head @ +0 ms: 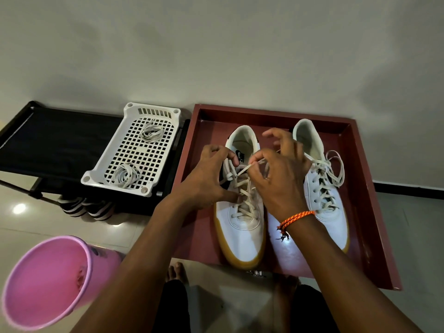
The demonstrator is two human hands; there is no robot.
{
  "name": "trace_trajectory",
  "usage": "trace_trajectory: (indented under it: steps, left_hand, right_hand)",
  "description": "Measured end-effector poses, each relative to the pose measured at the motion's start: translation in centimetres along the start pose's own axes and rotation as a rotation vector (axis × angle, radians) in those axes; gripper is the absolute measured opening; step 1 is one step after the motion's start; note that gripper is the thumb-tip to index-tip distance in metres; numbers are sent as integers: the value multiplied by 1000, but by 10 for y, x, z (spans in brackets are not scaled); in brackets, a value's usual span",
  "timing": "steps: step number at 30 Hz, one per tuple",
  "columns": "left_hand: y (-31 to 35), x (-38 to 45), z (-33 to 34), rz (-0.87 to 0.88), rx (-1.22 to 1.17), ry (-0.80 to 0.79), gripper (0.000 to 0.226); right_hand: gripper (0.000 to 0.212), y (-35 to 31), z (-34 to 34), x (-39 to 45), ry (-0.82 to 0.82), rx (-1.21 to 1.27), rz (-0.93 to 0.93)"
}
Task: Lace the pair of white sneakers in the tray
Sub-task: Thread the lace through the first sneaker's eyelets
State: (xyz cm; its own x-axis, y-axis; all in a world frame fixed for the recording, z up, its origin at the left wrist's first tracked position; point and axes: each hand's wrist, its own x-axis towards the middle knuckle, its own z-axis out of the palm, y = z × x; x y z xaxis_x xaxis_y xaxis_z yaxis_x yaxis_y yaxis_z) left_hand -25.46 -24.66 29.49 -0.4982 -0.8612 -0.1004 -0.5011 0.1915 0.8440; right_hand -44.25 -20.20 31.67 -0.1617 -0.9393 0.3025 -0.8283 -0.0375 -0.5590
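Tiled floor [408,224], red tray [360,183], both hands' fingers [258,156] pinching left sneaker [242,227] lace [242,170], logo unreadable

Home interior, floor level by shoe storage: glossy tiled floor [420,212] reflecting lamp light, plain wall [216,44] rising behind, black shoe rack [60,140] sheltering striped sandals [86,207], pink plastic bucket [48,282] lying nearby.

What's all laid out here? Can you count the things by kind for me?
White sneakers in the red tray: 2
Trays: 1
White baskets: 1
Lace bundles in the basket: 2
Pink buckets: 1
Total: 7
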Motion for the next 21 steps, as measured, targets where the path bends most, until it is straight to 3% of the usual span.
trace_trajectory:
  steps: [5,9,17,21]
  left_hand:
    - [-2,0,0,16,5,10,77]
    - [-2,0,1,29,14,23,76]
    - [-1,1,1,16,1,17,74]
    - [-4,1,2,30,7,24,75]
  right_hand:
    - [17,-3,2,-9,-64,-74,-47]
    - [11,-6,11,-16,-167,-169,-126]
    - [11,-3,-1,1,113,91,55]
    - [15,-5,-1,-5,13,6,-28]
